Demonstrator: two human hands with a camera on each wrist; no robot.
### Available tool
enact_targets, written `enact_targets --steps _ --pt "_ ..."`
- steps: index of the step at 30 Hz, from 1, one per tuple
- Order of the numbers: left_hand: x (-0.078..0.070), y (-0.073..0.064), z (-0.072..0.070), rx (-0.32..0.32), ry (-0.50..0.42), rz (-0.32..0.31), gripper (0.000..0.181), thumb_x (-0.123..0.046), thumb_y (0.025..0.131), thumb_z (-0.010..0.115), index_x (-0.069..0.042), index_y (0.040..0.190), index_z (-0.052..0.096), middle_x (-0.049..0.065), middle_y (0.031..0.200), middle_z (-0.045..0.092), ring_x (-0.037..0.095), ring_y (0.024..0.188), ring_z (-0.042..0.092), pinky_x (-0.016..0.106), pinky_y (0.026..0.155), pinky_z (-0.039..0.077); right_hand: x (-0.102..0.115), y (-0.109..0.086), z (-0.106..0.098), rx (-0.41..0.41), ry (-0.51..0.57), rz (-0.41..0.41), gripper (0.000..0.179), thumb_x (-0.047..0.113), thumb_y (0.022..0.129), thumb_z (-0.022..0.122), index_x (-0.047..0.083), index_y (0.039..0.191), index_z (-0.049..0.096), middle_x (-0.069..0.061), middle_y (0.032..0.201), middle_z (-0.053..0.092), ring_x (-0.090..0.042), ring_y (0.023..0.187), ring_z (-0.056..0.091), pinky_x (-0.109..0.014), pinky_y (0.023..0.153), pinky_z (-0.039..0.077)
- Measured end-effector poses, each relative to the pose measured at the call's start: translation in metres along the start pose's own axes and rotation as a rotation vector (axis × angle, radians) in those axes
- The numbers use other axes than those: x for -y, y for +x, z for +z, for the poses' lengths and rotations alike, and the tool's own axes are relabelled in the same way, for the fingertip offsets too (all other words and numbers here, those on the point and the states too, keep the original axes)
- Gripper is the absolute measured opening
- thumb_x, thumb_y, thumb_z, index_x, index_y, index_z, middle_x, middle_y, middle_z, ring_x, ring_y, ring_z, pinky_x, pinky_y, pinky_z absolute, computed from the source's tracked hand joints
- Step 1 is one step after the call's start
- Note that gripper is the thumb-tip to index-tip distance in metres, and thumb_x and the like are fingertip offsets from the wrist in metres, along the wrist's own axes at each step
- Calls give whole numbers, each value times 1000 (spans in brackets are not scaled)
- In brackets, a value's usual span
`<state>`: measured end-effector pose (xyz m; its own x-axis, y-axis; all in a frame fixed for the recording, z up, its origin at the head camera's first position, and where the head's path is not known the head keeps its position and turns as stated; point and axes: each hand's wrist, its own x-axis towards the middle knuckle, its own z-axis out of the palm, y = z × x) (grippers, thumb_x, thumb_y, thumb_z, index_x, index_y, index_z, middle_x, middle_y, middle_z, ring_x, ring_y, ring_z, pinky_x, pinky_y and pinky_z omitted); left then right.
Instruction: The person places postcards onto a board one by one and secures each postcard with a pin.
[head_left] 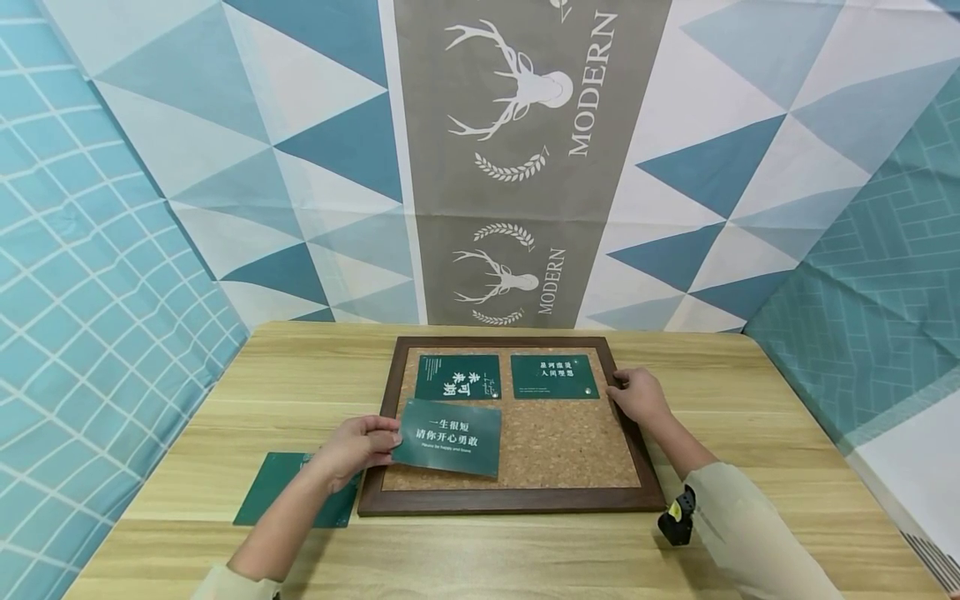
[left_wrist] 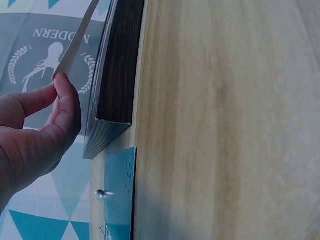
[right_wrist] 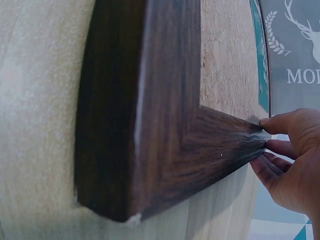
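Note:
A dark green card with white lettering [head_left: 450, 440] is pinched at its left edge between the thumb and fingers of my left hand [head_left: 356, 448]. It is held over the lower left part of a cork board [head_left: 570, 446] with a brown wooden frame. In the left wrist view the card [left_wrist: 77, 42] appears edge-on, raised above the frame. My right hand [head_left: 642, 397] grips the frame's right side, thumb on top and fingers against the outer edge. Two green cards, one at upper left [head_left: 456, 377] and one at upper right [head_left: 555, 377], lie on the cork.
Another green card [head_left: 272, 492] lies on the wooden table [head_left: 480, 558], left of the board and partly behind my left forearm. A silver pin [left_wrist: 100, 194] stands on it in the left wrist view. A patterned cloth [head_left: 517, 200] hangs behind the table.

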<state>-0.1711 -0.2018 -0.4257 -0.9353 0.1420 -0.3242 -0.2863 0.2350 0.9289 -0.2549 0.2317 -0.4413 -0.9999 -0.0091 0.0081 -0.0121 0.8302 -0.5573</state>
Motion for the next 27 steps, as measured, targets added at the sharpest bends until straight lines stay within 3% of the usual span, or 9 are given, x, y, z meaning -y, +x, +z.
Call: enact_targets --steps 27 --pt "5 3 10 45 -10 -2 34 -6 90 56 12 118 49 8 93 57 11 74 59 26 70 55 0 0 1 -4 -5 4 42 13 92 57 -11 126 52 -31 119 56 -41 103 58 -47 80 52"
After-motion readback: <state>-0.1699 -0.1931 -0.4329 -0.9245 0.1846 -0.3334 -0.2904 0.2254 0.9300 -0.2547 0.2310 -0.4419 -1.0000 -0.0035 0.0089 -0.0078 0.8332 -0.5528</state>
